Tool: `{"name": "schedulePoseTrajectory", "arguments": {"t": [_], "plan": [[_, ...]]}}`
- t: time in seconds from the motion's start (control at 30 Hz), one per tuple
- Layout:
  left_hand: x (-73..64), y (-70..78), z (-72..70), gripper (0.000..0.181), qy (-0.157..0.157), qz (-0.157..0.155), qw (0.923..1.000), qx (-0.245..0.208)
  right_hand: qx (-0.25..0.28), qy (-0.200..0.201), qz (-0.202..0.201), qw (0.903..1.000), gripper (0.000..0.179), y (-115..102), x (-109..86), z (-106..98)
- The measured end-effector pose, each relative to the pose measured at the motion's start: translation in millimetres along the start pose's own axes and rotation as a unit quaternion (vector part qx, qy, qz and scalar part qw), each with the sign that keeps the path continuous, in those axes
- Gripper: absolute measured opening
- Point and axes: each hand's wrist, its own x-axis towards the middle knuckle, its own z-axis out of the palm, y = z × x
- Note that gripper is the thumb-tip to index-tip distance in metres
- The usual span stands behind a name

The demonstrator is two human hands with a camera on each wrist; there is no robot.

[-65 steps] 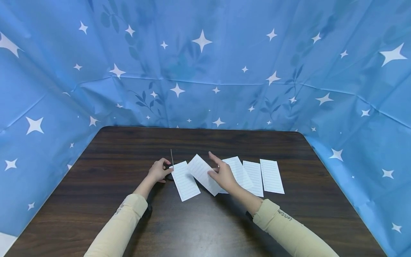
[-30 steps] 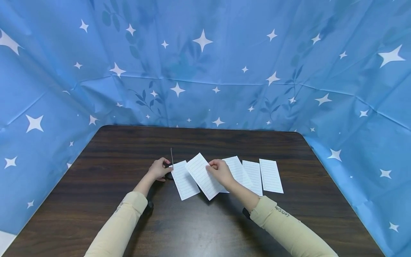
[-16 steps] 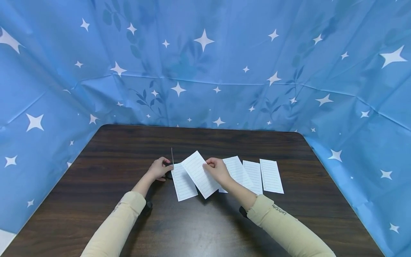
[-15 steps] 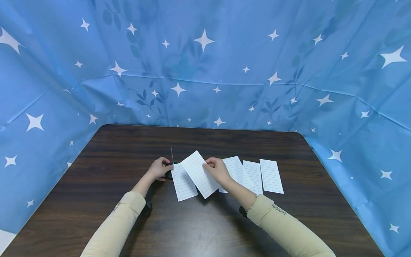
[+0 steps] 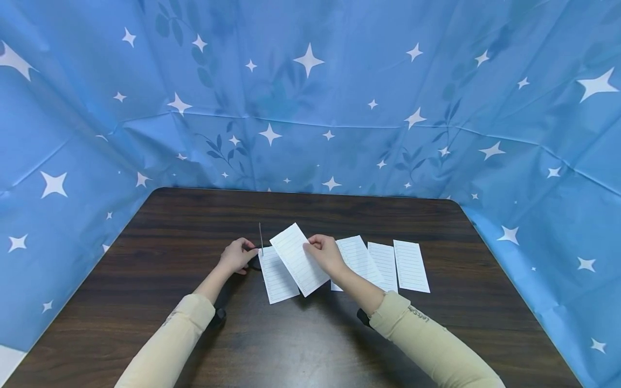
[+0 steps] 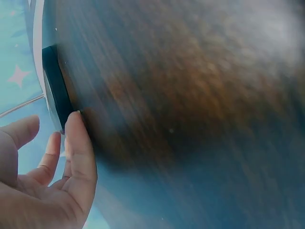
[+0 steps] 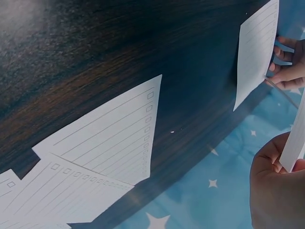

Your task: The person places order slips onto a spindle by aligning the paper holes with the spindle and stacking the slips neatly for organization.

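In the head view, my left hand [image 5: 236, 255] is at the black round base [image 5: 254, 263] of a paper spike with a thin upright metal rod [image 5: 261, 240]. The left wrist view shows its loosely extended fingers [image 6: 78, 143] at the rim of the base and its thumb apart. One lined sheet [image 5: 278, 277] has its upper left corner at the rod's foot. With thumb and fingers, my right hand [image 5: 326, 254] pinches the right edge of another lined white sheet [image 5: 299, 258], held tilted and overlapping the first in this view.
Right of my right hand lie several more lined sheets, partly overlapping: a near one [image 5: 356, 258], a middle one [image 5: 385, 264] and a far one [image 5: 411, 267]. All are on a dark wooden table [image 5: 204, 215]. A blue star-patterned cloth [image 5: 310, 151] hangs behind.
My right hand, fingers spread beside the sheet at first, now pinches it and has moved it left and slightly away, nearer the rod. My left thumb has drawn back slightly from the rod.
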Motion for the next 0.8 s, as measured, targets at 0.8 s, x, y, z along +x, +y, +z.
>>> {"name": "schedulePoseTrajectory", "arguments": {"t": [0.8], "plan": [[-23.0, 7.0, -16.3, 0.019, 0.057, 0.103, 0.9908, -0.066, 0.035, 0.012, 0.042, 0.9984, 0.018, -15, 3.9, 15]]}}
